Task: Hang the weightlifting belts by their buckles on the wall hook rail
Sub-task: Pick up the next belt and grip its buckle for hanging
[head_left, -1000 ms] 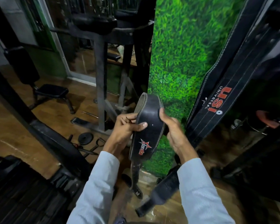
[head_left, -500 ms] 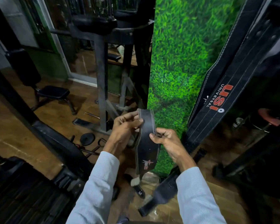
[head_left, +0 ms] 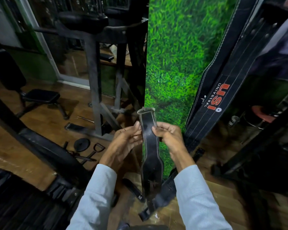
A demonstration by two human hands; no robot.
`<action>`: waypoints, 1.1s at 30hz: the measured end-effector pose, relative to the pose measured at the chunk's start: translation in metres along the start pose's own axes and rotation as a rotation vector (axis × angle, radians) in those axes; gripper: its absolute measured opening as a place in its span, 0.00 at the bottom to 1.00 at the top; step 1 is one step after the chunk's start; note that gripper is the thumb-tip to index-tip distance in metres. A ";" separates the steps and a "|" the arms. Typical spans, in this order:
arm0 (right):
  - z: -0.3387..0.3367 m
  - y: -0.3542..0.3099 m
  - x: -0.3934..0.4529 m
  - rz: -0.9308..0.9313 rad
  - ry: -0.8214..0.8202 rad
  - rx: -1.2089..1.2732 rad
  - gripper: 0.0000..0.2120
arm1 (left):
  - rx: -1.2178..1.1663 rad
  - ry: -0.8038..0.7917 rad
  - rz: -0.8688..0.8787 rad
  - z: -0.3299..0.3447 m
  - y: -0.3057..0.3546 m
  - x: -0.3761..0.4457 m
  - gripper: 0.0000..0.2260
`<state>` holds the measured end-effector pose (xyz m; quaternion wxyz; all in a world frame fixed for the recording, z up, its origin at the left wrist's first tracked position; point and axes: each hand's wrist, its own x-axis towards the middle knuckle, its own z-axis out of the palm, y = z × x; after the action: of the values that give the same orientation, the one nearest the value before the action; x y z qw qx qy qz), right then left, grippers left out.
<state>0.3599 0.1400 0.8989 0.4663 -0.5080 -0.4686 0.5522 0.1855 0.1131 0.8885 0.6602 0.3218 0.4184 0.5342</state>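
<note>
Black leather weightlifting belt (head_left: 150, 146) held up in front of the person, between both hands, low centre of the head view. Long axis near vertical, leaning very slightly so that the top sits left of the bottom. Narrow end points up; its top edge (head_left: 146, 110) is folded over and shows a pale underside. The wide, flared part hangs below the hands, toward the floor, and a narrower strap end trails lower still, near the wooden floor (head_left: 40, 127). White stitching runs along both long edges.

Left hand (head_left: 123, 143) grips the belt's left edge, fingers curled in against it, fingertip up near the top of the strap. Right hand (head_left: 169, 136) pinches the right edge, thumb on the front face, fingers curled behind. Both hands at about the same height, just under the folded top. Pale blue sleeves on both arms.

A second belt (head_left: 223, 90), black with white stitching and red "USI UNIVERSAL" lettering, hangs at right against the grass-print wall panel (head_left: 173, 55). Its long axis slants from upper right down to lower left; its top runs out of frame. It hangs to the right of the held belt, apart from it.

Left background: grey machine frame (head_left: 93, 80), a black bench (head_left: 40, 97), a small weight plate (head_left: 81, 144) and a cable handle (head_left: 98, 147) on the floor.
</note>
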 end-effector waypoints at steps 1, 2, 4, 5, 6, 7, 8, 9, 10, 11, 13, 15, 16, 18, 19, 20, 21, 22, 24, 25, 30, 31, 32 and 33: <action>-0.003 0.005 -0.002 -0.007 -0.008 -0.024 0.14 | 0.002 0.009 -0.004 0.001 0.001 0.005 0.11; -0.005 0.009 -0.003 -0.016 -0.034 -0.052 0.14 | -0.018 0.042 0.013 0.005 0.003 0.007 0.10; -0.006 0.015 -0.006 -0.017 -0.097 -0.104 0.14 | -0.083 0.120 0.098 0.013 0.003 0.016 0.12; -0.006 0.015 -0.008 -0.011 -0.116 -0.113 0.13 | -0.092 0.176 0.150 0.016 0.004 0.020 0.10; -0.006 0.015 -0.010 -0.003 -0.121 -0.115 0.11 | -0.081 0.223 0.197 0.018 0.004 0.022 0.07; -0.006 0.012 -0.013 0.018 -0.106 -0.095 0.08 | -0.034 0.251 0.249 0.018 0.003 0.023 0.06; -0.006 0.008 -0.014 0.041 -0.084 -0.046 0.06 | 0.018 0.247 0.286 0.019 0.002 0.024 0.06; -0.007 0.003 -0.015 0.050 -0.057 0.010 0.07 | 0.073 0.225 0.318 0.021 0.000 0.022 0.07; -0.009 -0.001 -0.014 0.034 -0.024 0.049 0.10 | 0.121 0.196 0.353 0.024 -0.002 0.019 0.07; -0.009 -0.008 -0.014 0.012 0.009 0.075 0.12 | 0.166 0.177 0.389 0.025 -0.006 0.016 0.06; -0.007 -0.023 -0.014 -0.077 0.097 0.111 0.12 | 0.234 0.144 0.437 0.028 -0.014 0.013 0.04; -0.005 -0.038 -0.016 -0.195 0.160 0.173 0.14 | 0.258 0.108 0.475 0.030 -0.019 0.010 0.03; -0.005 -0.045 -0.018 -0.246 0.166 0.188 0.15 | 0.261 0.085 0.495 0.030 -0.021 0.010 0.05; -0.005 -0.058 -0.022 -0.293 0.125 0.152 0.16 | 0.272 0.032 0.543 0.030 -0.021 0.007 0.07; -0.004 -0.063 -0.025 -0.289 0.099 0.124 0.16 | 0.276 0.003 0.562 0.030 -0.021 0.006 0.07; -0.004 -0.066 -0.026 -0.276 0.075 0.106 0.17 | 0.282 -0.026 0.573 0.030 -0.021 0.006 0.08; -0.004 -0.069 -0.027 -0.266 0.051 0.089 0.17 | 0.291 -0.050 0.577 0.030 -0.020 0.006 0.08; -0.005 -0.069 -0.026 -0.268 0.036 0.060 0.17 | 0.298 -0.069 0.572 0.030 -0.021 0.005 0.09; -0.005 -0.071 -0.027 -0.289 0.013 0.028 0.12 | 0.301 -0.093 0.551 0.028 -0.023 0.005 0.09; -0.007 -0.072 -0.027 -0.307 -0.013 0.041 0.07 | 0.306 -0.097 0.540 0.027 -0.024 0.005 0.10; -0.018 -0.067 -0.025 -0.482 -0.100 0.035 0.24 | 0.334 -0.067 0.509 0.019 -0.033 0.007 0.09; -0.018 -0.064 -0.026 -0.485 -0.095 0.084 0.24 | 0.336 -0.064 0.507 0.017 -0.033 0.006 0.10; -0.017 -0.063 -0.027 -0.464 -0.088 0.180 0.22 | 0.343 -0.059 0.507 0.016 -0.033 0.006 0.10; -0.016 -0.064 -0.026 -0.420 -0.063 0.263 0.20 | 0.352 -0.054 0.505 0.015 -0.032 0.005 0.10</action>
<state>0.3800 0.1227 0.9644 0.6179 -0.3171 -0.5024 0.5150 0.2129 0.1116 0.8661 0.4517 0.5391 0.3936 0.5920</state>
